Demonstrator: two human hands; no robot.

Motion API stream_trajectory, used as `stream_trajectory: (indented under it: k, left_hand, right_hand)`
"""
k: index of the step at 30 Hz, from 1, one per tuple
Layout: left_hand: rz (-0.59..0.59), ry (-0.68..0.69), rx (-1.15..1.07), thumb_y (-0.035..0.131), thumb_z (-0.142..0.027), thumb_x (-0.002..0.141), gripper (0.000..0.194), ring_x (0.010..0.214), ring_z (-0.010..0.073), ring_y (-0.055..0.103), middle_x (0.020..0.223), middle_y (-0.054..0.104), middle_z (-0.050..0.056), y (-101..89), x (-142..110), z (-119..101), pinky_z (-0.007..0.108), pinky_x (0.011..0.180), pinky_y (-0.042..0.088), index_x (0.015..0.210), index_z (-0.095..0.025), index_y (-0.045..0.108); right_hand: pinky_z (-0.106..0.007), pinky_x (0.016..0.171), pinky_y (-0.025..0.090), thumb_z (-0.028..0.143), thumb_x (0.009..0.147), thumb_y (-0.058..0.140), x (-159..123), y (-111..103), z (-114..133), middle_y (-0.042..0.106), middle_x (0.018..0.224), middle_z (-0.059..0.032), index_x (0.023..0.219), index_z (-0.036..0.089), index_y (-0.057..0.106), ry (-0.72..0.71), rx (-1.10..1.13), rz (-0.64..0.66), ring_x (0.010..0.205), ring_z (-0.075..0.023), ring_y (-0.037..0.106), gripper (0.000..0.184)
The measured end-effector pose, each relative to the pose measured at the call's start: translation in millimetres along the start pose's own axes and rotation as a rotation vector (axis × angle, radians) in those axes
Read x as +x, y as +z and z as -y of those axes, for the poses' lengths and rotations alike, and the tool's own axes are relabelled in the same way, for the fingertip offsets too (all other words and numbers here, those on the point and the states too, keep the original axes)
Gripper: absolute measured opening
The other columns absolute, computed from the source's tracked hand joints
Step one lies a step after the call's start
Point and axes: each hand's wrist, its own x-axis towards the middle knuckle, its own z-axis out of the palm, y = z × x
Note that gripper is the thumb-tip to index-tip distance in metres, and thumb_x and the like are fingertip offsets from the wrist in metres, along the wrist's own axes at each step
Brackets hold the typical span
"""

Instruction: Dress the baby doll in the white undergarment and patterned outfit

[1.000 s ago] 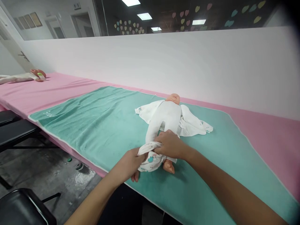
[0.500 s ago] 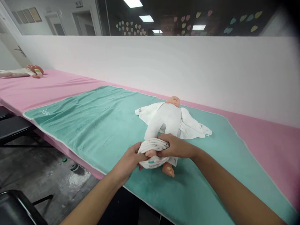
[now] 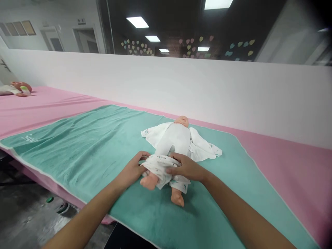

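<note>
Left edge, a bit above mid-height: a second doll [image 3: 20, 85] lying on the pink sheet [image 3: 52, 103], a small white-and-green item [image 3: 25, 90] by its head. Lower left, on the floor below the table edge: a clear container with a green cap [image 3: 49, 199]. Teal towel [image 3: 90, 145] spread over the pink, creased on its left half, running from the left edge well into the right of the frame.

Centre, just below the middle: your left hand [image 3: 133, 167] grips the left edge of the bunched patterned trousers [image 3: 160, 167], fingers bent round the cloth. The near doll [image 3: 177, 138] lies on its back on the towel, head toward the wall; both feet show beyond the cloth, toward you. Your right hand [image 3: 188, 166] pinches the trousers' right side, thumb below, fingers above. Right of centre, a white top [image 3: 203, 148] lies with its sleeves spread either side of the doll.
</note>
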Motion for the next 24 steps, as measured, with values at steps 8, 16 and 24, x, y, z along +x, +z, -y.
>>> stream_trajectory:
  k: [8,16,24]
  left_hand:
    - [0.319,0.078,0.007,0.048,-0.040,0.082,0.038,0.123,0.0219,0.039,0.137,0.039,0.003,-12.2,15.5,-19.8,0.035,0.097,0.036,0.119,-0.028,0.052]
    - [0.568,0.247,0.235,0.063,-0.036,0.070,0.014,0.133,0.0255,0.022,0.141,0.035,-0.003,-11.6,64.0,-33.5,0.038,0.099,0.035,0.080,-0.027,0.065]
    - [0.467,0.310,0.004,0.047,-0.044,0.082,0.029,0.128,0.0221,0.033,0.128,0.051,0.004,-2.5,93.8,-4.5,0.035,0.103,0.030,0.086,-0.022,0.067]
  right_hand:
    - [-0.022,0.056,0.033,0.053,0.077,0.052,5.5,-2.1,-10.6,0.043,0.068,0.0039,0.077,0.019,0.048,-0.016,0.308,-0.224,0.060,-0.0093,0.038,0.035]
    - [-0.024,0.061,0.037,0.044,0.074,0.060,2.4,-26.4,-13.8,0.053,0.073,0.0005,0.081,0.017,0.057,-0.051,0.174,-0.171,0.066,-0.0111,0.046,0.028]
    - [-0.023,0.057,0.035,0.039,0.069,0.064,4.1,-36.6,-3.5,0.056,0.075,0.0021,0.085,0.023,0.061,0.050,-0.452,-0.137,0.066,-0.0126,0.047,0.023]
